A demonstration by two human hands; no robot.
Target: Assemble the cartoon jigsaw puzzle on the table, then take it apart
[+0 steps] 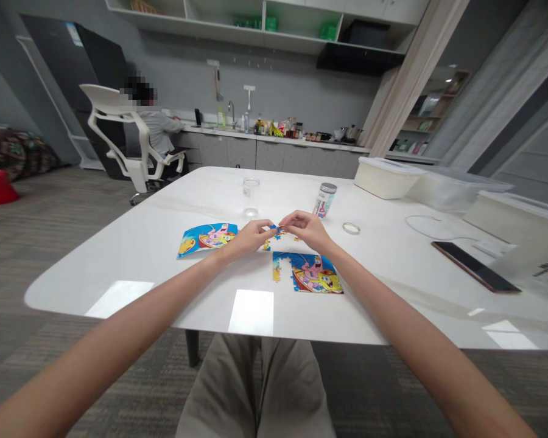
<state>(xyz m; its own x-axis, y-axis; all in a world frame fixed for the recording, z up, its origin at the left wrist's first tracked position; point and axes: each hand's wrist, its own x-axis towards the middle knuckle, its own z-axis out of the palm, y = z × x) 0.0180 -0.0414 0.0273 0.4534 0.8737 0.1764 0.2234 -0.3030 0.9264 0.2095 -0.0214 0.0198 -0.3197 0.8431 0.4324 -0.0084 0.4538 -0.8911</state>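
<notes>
My left hand and my right hand meet above the middle of the table, fingertips pinched on small blue jigsaw pieces. Which hand has which piece is hard to make out. Several loose yellow and blue pieces lie under and around the fingers. Nearer to me rests a partly joined jigsaw puzzle with a gap on its left side, showing a pink and a yellow cartoon figure. Left of it, beside my left wrist, is a picture sheet with the same cartoon scene, slightly curled.
Behind my hands stand a clear jar and a printed canister. A round lid lies to the right. Farther right are a phone, a white cable and storage boxes. A person sits by the counter.
</notes>
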